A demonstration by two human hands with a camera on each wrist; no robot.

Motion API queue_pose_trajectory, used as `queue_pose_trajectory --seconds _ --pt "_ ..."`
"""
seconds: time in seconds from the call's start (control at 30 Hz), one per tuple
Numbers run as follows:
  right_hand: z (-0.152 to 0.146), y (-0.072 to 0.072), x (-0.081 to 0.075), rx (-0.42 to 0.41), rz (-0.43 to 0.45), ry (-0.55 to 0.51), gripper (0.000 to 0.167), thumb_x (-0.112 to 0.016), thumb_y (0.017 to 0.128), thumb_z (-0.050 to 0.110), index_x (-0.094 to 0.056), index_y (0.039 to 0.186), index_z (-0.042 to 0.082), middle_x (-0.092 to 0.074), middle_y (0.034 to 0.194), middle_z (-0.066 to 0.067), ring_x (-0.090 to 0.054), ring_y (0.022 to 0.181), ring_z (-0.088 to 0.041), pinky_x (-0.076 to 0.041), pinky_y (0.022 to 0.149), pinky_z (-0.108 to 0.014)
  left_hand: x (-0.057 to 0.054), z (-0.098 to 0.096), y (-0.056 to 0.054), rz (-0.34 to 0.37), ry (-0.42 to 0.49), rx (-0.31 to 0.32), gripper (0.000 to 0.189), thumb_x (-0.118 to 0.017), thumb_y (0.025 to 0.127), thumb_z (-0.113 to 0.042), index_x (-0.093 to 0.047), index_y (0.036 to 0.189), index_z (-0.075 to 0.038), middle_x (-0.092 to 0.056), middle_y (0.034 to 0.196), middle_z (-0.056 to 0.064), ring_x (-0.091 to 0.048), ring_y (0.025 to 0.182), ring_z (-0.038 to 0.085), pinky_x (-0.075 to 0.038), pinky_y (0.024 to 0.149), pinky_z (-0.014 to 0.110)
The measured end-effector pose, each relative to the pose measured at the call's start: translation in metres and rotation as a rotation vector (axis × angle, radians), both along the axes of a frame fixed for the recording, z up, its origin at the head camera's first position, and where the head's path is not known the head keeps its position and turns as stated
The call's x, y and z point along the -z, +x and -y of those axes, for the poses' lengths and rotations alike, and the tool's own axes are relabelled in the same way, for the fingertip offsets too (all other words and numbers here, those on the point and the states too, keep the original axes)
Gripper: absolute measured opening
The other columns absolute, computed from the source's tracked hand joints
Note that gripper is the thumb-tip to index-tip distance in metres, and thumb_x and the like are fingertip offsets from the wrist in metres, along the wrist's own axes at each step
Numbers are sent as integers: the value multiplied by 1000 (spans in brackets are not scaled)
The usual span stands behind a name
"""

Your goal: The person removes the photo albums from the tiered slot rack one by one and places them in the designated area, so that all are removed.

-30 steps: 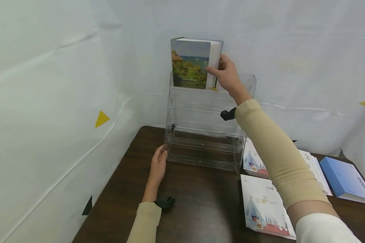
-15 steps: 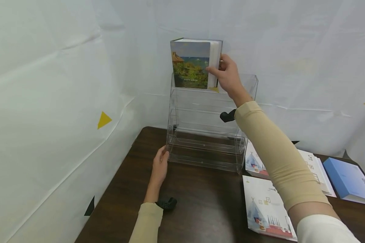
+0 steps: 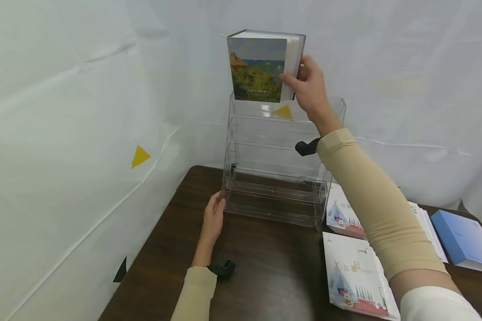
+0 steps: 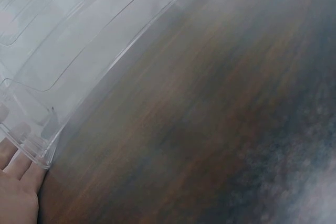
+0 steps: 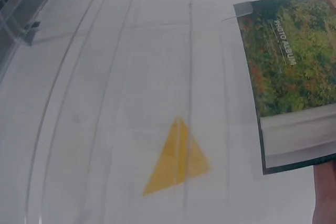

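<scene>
In the head view my right hand (image 3: 312, 87) pinches the right edge of a thick photo album (image 3: 259, 69), thumb on the front cover and fingers behind. Its cover shows a painted house, greenery and sea. The album is upright, raised at the top tier of a clear tiered display rack (image 3: 275, 169). In the right wrist view the album's lower part (image 5: 294, 66) is at the right, with little of the hand showing. My left hand (image 3: 213, 218) holds the rack's lower left corner; its fingers (image 4: 18, 166) partly show through the clear plastic in the left wrist view.
The rack stands on a dark wooden table (image 3: 265, 263). White picture-covered albums (image 3: 357, 272) lie to its right, and a blue album (image 3: 466, 238) is farther right. White sheeting (image 3: 84, 133) with yellow triangle marks surrounds the table.
My right hand has lifted the photo album up and slightly toward me from the rack's top tier, uncovering the yellow triangle behind the clear plastic. The left hand stays at the rack's corner.
</scene>
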State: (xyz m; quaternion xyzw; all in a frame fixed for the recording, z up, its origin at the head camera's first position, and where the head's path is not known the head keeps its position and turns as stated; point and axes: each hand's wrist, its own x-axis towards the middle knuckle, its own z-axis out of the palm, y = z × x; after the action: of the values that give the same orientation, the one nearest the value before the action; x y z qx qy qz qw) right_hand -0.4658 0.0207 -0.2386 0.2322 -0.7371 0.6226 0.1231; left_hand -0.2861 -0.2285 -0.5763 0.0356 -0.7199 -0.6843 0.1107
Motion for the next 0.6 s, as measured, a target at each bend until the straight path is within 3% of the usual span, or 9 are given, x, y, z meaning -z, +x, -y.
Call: queue_pose_trajectory --seconds 0.17,0.27,0.43,0.6 --pt "-10 15 -9 43 -46 -21 46 -76 102 18 -61 145 25 -69 144 -10 -66 130 -21 -53 115 -51 2 -2 -2 -6 18 3 48 -49 117 -35 -49 160 -14 -48 166 15 -41 159 34 -33 131 57" --pt "-23 26 -7 89 -125 0 42 -77 101 18 -63 141 23 -71 139 -9 -69 126 -18 -55 112 -43 3 -5 -4 -1 12 15 49 -48 117 -36 -48 161 -14 -48 166 14 -41 158 35 -33 130 58" --pt "-54 50 3 124 -260 -6 37 -77 101 16 -67 136 19 -74 130 -6 -72 118 -15 -56 103 -31 4 -6 -9 17 -10 25 49 -47 117 -38 -46 162 -19 -47 167 11 -45 155 34 -36 129 59" --pt "-85 75 18 155 -319 -29 37 -78 99 9 -69 135 17 -75 126 1 -72 118 -14 -56 101 -27 7 -4 -14 12 -12 31 50 -46 117 -37 -45 163 -18 -45 168 12 -44 156 35 -36 128 60"
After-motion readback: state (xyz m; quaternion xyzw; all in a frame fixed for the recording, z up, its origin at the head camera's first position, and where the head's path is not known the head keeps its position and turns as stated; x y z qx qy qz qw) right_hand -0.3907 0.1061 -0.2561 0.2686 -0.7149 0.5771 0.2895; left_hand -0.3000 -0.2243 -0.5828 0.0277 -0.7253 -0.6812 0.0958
